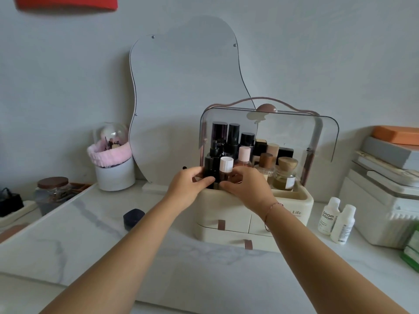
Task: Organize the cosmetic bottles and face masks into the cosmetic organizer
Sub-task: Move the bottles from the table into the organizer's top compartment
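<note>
Two white bottles [335,219] were left standing on the marble counter [90,234], right of the cream organizer [292,203]. In its open top compartment, among upright bottles, a black bottle [210,168] was gripped by the left hand [188,186] and a white-capped bottle [226,169] by the right hand [247,189].

A pale grey-blue wall [68,75] stood behind a white, grey-veined marble counter [74,241], all in soft, even light. A frameless mirror [181,91] with a wavy outline leaned against the wall, and a red object [68,3] showed at the top left edge. On the left sat a white pot wrapped in a pink fluffy band [111,158] beside a brown-lidded glass jar [53,193], while on the right a stack of grey and orange boxes [392,150] rested on a white ribbed case [381,211].
</note>
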A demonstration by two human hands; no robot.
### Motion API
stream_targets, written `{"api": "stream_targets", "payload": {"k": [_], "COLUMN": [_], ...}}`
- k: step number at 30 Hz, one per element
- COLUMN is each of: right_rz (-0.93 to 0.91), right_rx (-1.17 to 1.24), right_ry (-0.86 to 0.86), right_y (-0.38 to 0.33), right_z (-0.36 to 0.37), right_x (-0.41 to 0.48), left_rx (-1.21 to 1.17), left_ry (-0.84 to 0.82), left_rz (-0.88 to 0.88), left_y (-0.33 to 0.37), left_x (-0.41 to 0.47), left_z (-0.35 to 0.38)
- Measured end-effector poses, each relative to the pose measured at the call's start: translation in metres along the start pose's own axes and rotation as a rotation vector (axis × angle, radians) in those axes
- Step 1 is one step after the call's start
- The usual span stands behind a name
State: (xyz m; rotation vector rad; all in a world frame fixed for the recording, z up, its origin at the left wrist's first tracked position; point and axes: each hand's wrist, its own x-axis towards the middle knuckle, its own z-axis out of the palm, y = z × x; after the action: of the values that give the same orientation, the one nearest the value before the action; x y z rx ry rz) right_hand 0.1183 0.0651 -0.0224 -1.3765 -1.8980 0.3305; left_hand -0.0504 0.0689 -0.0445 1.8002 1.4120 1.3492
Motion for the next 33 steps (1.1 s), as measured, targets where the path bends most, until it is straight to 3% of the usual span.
{"api": "stream_targets", "payload": {"k": [16, 21, 24, 27, 33], "right_rz": [0.016, -0.097, -0.211, -0.239, -0.213], "right_rx": [-0.174, -0.096, -0.036, 0.02, 0.088], "right_ry": [-0.003, 0.31, 0.476, 0.427, 0.284], "right_y": [0.003, 0.011, 0.019, 0.023, 0.029], "right_z": [0.003, 0.015, 0.032, 0.057, 0.079], "right_x": [-0.012, -0.062, -0.101, -0.132, -0.153], "left_rx": [-0.034, 0.243, 0.376, 0.276, 0.174], "left_ry": [0.101, 0.43, 0.378, 0.278, 0.335], "left_rz": [0.058, 0.007, -0.249, -0.369, -0.338], "left_y": [-0.012, -0.068, -0.104, -0.131, -0.137], "left_x": [-0.023, -0.049, -0.063, -0.072, -0.077], "left_z": [-0.007, -0.051, -0.072, -0.076, -0.072]}}
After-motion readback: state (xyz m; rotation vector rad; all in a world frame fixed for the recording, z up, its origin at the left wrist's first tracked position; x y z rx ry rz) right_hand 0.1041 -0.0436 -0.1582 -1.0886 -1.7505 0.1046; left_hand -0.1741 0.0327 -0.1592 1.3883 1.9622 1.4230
